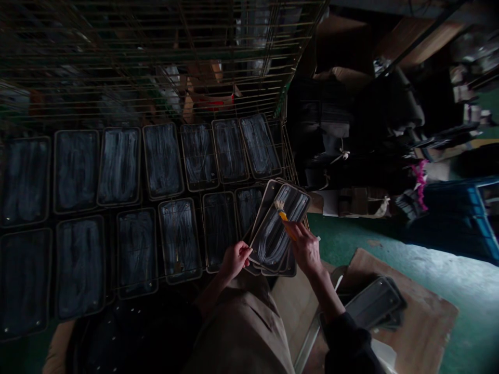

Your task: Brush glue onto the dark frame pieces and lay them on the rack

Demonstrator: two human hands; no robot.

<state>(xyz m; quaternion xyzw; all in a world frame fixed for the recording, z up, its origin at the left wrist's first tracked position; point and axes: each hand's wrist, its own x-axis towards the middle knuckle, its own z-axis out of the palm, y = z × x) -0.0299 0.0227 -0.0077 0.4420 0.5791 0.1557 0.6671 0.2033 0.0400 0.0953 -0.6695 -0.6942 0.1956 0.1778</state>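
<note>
My right hand (306,248) grips a paintbrush (286,215) with a yellow-orange handle, its pale bristles on the upper part of a dark rectangular panel (268,236). Whitish streaks run lengthwise over that panel, which has rounded corners and a light rim. At the panel's lower left corner, my left hand (236,259) pinches the edge between thumb and fingers. More panels of the same kind lie beneath it in an uneven stack, partly hidden. Left of my hands, two rows of streaked panels (179,239) rest on a wire rack.
A wire mesh frame (156,57) rises behind the rows. At lower right, several dark panels (374,304) are piled on a wooden board (424,311). A blue crate (452,218) stands on the green floor (335,236) at right. Dark bundles (323,119) are stacked beyond the rack.
</note>
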